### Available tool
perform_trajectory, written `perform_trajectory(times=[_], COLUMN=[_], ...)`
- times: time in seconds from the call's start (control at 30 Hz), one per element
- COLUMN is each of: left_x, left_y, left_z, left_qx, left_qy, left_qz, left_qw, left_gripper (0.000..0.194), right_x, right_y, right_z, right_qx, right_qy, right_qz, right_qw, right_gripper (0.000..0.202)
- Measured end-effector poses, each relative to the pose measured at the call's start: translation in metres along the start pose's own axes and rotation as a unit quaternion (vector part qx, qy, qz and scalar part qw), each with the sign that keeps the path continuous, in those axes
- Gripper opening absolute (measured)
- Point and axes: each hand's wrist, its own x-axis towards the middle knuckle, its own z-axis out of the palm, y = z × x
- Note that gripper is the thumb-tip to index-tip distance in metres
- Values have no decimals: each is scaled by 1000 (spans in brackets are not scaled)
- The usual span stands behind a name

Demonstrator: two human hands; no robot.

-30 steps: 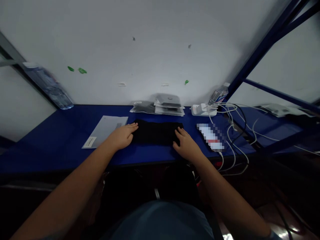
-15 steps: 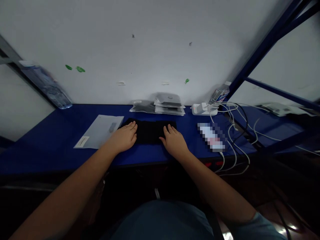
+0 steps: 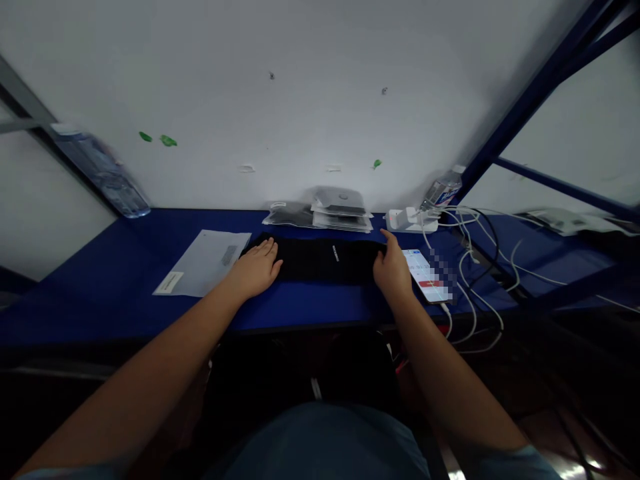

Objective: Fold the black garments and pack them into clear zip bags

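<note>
A long black piece of fabric (image 3: 313, 260) with a small white print lies stretched sideways on the blue table; its exact kind I cannot make out. My left hand (image 3: 257, 267) rests flat on its left end, fingers extended and holding nothing. At the right end, my right hand (image 3: 393, 270) has its fingers curled on the fabric's edge, while the index finger points out. Left of the fabric lies a frosted plastic bag (image 3: 200, 263) with a white label, partly covered by my left forearm and hand.
Packed plastic bags (image 3: 340, 210) are stacked by the wall. Right of my hand lie a phone (image 3: 425, 277), a white power strip (image 3: 413, 220) and tangled cables (image 3: 470, 253). Bottles stand or lean at the left (image 3: 107, 173) and right (image 3: 444, 189). The blue table's (image 3: 310, 310) front edge runs close to my body.
My right hand has moved right, drawing the fabric's right end out, so it is longer and its white print shows. My left hand stays on the left end.
</note>
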Motion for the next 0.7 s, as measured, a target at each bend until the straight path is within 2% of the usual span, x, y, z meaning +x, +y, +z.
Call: perform_trajectory(times=[0.13, 0.2, 0.33, 0.47, 0.7], left_x=[2, 1, -1, 0, 10], left_y=[2, 3, 6, 6, -1], left_z=[-1, -2, -4, -4, -1], left_qx=[4, 6, 21, 19, -29], left_qy=[-7, 0, 31, 6, -23], left_qz=[-4, -3, -1, -2, 12], left_qw=[1000, 1000, 999, 1000, 999], left_gripper=[61, 61, 60, 61, 63], right_x=[0, 0, -2, 0, 24], right_y=[11, 6, -6, -3, 12], right_z=[2, 5, 17, 27, 31], right_qx=[-114, -148, -114, -99, -80], right_qy=[-12, -30, -143, -232, -259], right_qz=[-12, -54, -157, -145, -127], right_qw=[993, 987, 970, 957, 954], right_gripper=[52, 53, 56, 70, 65])
